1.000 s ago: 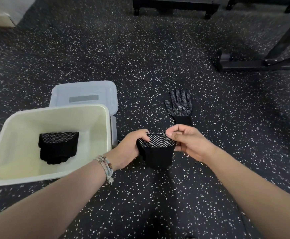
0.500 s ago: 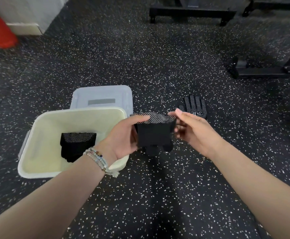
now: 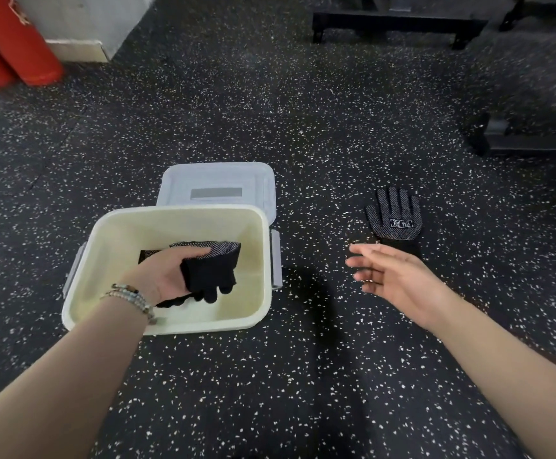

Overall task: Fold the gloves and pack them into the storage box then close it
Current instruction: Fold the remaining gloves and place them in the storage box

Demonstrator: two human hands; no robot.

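Note:
A cream storage box (image 3: 256,303) stands open on the speckled floor at the left. My left hand (image 3: 167,274) is inside it, shut on a folded black dotted glove (image 3: 212,271). Another folded glove lies underneath, mostly hidden, with only a dotted edge (image 3: 145,255) showing. The box's pale lid (image 3: 217,185) lies flat behind the box. A flat black dotted glove (image 3: 394,217) lies palm up on the floor to the right. My right hand (image 3: 392,279) hovers open just in front of that glove's cuff, holding nothing.
Red cylinders (image 3: 15,48) and a white block (image 3: 81,24) stand at the far left. Black metal frames (image 3: 399,24) run along the back, and another black frame base (image 3: 524,140) sits at the right. Speckled floor lies in front of the box.
My left hand carried the folded glove leftward from mid-floor into the box. My right hand let go of it and now hangs open near the flat glove.

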